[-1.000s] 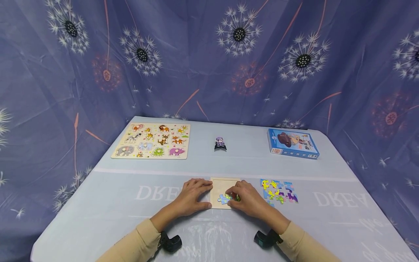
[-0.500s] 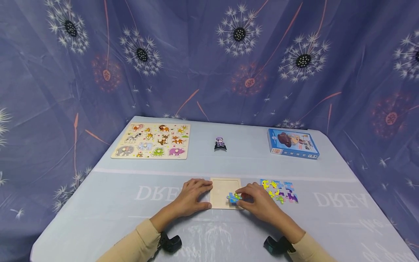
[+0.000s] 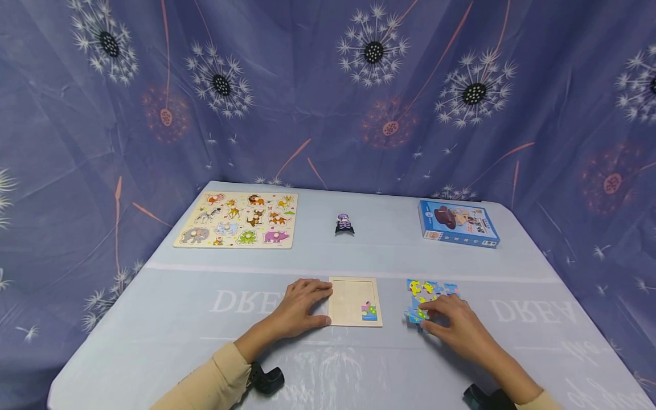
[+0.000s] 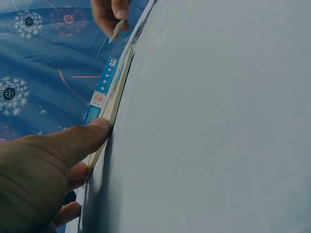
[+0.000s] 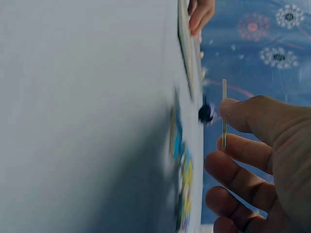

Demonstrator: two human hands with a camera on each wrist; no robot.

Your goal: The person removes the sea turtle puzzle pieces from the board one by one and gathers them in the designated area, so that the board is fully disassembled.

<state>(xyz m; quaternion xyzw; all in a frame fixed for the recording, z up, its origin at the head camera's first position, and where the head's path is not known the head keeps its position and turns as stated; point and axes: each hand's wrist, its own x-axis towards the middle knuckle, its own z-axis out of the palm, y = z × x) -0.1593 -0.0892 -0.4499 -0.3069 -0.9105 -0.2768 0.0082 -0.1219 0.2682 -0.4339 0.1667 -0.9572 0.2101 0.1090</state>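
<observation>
My left hand [image 3: 303, 310] rests at the left side of a square wooden puzzle tray [image 3: 344, 302], thumb and fingers lying along its edge. In the tray's lower right corner lies a puzzle piece [image 3: 369, 313] in blue, green and purple. My right hand [image 3: 456, 327] pinches another puzzle piece [image 5: 224, 92], thin and seen edge-on in the right wrist view, between thumb and fingertips. It is held above the table, over the near left part of a group of loose puzzle pieces [image 3: 416, 287], several of which the hand covers.
Farther back on the left lies a wooden animal puzzle board [image 3: 241, 219]. A small purple and black figurine [image 3: 344, 224] stands at the back middle. At the back right is a blue box [image 3: 458, 224]. A patterned curtain [image 3: 328, 91] hangs behind the table.
My right hand has lifted a puzzle piece out of the tray and carried it right, over the loose pieces. The piece in the tray's corner is now uncovered. My left hand has stayed put.
</observation>
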